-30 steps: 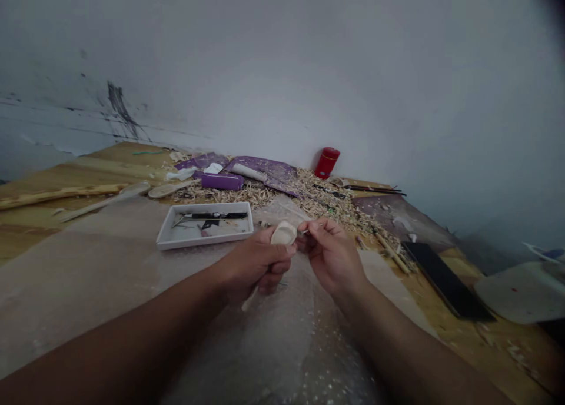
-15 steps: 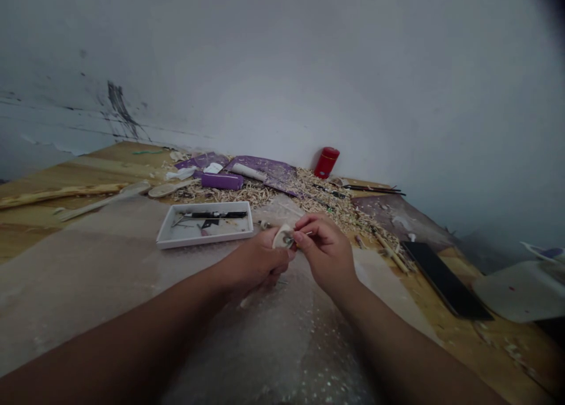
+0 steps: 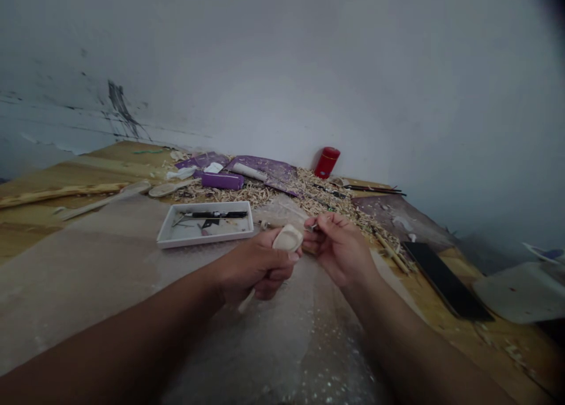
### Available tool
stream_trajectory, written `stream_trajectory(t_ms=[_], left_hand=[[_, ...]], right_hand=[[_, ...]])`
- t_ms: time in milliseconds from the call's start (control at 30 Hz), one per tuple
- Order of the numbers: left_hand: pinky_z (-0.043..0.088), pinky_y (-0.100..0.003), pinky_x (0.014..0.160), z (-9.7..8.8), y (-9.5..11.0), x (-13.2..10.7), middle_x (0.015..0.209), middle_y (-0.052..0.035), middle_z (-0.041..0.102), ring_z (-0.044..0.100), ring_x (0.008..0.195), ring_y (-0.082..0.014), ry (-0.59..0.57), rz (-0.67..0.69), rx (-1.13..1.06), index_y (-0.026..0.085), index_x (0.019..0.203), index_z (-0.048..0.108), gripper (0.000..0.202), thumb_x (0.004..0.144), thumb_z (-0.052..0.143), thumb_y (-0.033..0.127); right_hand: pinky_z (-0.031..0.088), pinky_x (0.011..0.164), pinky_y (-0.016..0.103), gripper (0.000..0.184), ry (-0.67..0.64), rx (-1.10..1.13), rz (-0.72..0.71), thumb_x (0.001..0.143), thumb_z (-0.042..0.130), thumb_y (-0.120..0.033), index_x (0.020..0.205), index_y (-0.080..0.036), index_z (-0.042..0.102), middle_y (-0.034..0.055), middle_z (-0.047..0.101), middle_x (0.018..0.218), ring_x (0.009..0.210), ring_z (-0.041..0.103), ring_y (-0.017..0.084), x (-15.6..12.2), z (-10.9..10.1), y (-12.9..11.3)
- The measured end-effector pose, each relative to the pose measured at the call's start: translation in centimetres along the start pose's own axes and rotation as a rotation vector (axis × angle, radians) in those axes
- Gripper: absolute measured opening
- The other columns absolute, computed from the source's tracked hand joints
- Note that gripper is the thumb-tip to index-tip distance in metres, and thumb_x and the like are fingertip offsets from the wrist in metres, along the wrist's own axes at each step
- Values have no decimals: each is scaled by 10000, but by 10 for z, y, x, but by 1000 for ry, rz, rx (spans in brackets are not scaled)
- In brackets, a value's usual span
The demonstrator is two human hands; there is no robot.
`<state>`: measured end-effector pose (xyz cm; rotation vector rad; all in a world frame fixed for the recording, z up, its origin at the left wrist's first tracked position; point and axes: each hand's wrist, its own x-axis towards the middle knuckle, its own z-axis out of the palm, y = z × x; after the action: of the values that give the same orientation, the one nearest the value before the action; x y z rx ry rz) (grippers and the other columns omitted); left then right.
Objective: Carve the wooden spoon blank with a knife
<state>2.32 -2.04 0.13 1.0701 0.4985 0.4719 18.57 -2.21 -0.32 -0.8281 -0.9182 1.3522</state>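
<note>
My left hand is closed around a pale wooden spoon. The spoon's hollowed bowl shows above my thumb, facing up, and what seems to be its handle end sticks out below the fist. Just right of the bowl is my right hand, fingers curled and pinched together on a small thin tool with a greyish tip; its kind is too small and blurred to tell. The tool stands slightly apart from the bowl. Behind my left hand lies a white tray with a black-handled tool and small bits in it.
Translucent sheeting covers the front of the wooden table. Wood shavings are heaped at the back beside a purple roll and a red canister. More wooden spoons lie left. A dark flat slab lies right.
My right hand has drawn back to the right, away from the spoon. The spoon's bowl has turned and now shows its hollow. My left hand has stayed nearly in place.
</note>
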Motion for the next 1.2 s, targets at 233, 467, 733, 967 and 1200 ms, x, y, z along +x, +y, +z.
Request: stream_trajectory(t_ms=[233, 467, 733, 967, 1200], left_hand=[[208, -139, 292, -2, -2, 4, 480, 98, 324, 234, 317, -20, 90, -18, 140, 208, 758, 349, 105, 757, 453, 224], [236, -135, 287, 0, -4, 5, 497, 90, 368, 294, 326, -33, 154, -46, 384, 205, 835, 397, 111, 741, 447, 239], [213, -143, 281, 2, -2, 2, 487, 93, 341, 255, 329, -37, 72, -42, 301, 213, 839, 376, 128, 736, 449, 233], [221, -152, 292, 0, 0, 1, 488, 91, 328, 247, 335, -35, 25, -52, 266, 205, 801, 367, 112, 723, 447, 192], [226, -146, 293, -4, -4, 4, 503, 95, 333, 266, 324, -29, 112, -49, 357, 206, 839, 375, 132, 743, 448, 259]], right_hand=[[416, 755, 299, 118, -163, -652, -461, 735, 561, -198, 618, -186, 550, 15, 569, 879, 832, 538, 137, -3, 4, 4], [412, 628, 248, 73, -135, -974, -610, 755, 530, -186, 687, -195, 556, 7, 590, 758, 686, 539, 117, -4, 3, 2], [402, 550, 232, 91, -86, -586, -286, 723, 587, -270, 676, -191, 592, -5, 610, 673, 582, 525, 108, -4, -2, 2], [429, 597, 259, 148, -79, -129, 3, 719, 588, -285, 627, -176, 549, -14, 594, 641, 565, 540, 102, 3, -5, 0], [405, 744, 290, 94, -231, -803, -540, 743, 549, -222, 655, -190, 559, 25, 572, 841, 804, 533, 141, -1, 1, 3]])
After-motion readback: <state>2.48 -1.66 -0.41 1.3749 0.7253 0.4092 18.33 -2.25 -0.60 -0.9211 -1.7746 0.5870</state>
